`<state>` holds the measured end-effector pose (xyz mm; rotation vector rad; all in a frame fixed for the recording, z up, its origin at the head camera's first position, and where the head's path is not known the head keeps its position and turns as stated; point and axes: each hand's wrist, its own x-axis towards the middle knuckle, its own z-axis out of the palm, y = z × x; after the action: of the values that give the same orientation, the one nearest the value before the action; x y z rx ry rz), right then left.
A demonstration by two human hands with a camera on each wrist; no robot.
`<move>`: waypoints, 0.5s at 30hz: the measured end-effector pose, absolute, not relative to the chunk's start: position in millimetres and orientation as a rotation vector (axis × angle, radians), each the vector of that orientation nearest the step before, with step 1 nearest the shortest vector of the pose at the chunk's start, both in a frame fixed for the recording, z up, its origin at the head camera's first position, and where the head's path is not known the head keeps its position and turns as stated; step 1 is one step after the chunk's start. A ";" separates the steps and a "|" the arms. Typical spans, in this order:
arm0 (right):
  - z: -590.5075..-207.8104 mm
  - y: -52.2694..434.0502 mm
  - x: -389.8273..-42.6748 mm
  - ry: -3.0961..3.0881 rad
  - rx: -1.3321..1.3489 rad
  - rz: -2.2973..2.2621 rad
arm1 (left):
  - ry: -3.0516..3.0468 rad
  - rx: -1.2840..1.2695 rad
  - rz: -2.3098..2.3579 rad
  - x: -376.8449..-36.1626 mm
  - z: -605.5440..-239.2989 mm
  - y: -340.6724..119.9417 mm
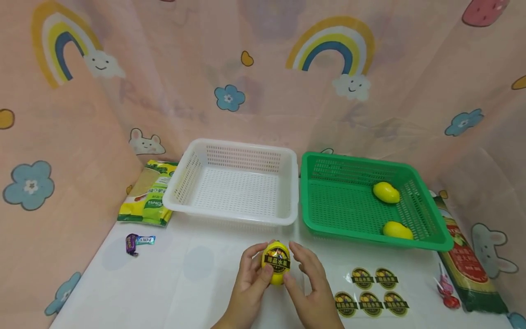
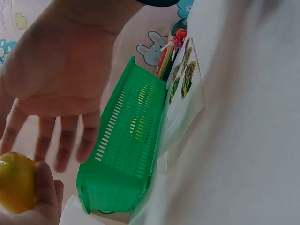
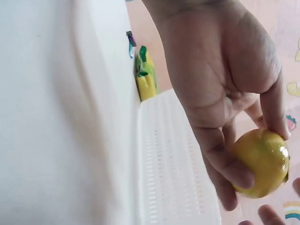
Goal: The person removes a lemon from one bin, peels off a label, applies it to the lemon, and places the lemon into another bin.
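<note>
In the head view, my left hand [image 1: 248, 285] grips a yellow lemon [image 1: 277, 278], with the thumb at its front. A round black-and-gold sticker [image 1: 276, 261] with white characters lies on the lemon's face. Beside the fruit, on its right, my right hand [image 1: 310, 285] stays loosely open. The left wrist view has the right hand [image 2: 61, 84] with its fingers spread, apart from the lemon [image 2: 18, 183]. Seen from the right wrist, the left hand [image 3: 220, 93] holds the lemon [image 3: 262, 161] between thumb and fingers.
A clear sheet with several matching stickers [image 1: 371, 303] lies at the right. Behind stand a white basket [image 1: 230, 217] and a green basket [image 1: 370, 237] holding two lemons [image 1: 386, 192]. Yellow-green packet [image 1: 144, 194], candies [image 1: 131, 244], lollipops [image 1: 445, 288] and a noodle packet [image 1: 472, 269] flank them.
</note>
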<state>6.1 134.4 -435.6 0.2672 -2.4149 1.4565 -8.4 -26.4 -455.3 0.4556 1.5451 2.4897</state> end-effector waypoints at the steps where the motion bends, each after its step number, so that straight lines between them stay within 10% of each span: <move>1: -435.0 134.8 5.3 -2.378 0.282 1.489 | 1.554 0.438 2.503 -8.5 -454.8 -25.6; 15: -442.2 122.3 6.0 -2.280 0.294 1.556 | 1.540 0.324 2.622 -2.1 -457.2 -18.3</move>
<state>6.0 122.3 -442.2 0.2940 -2.2797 1.5559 -2.1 -18.3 -457.2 0.3238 1.5397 2.6220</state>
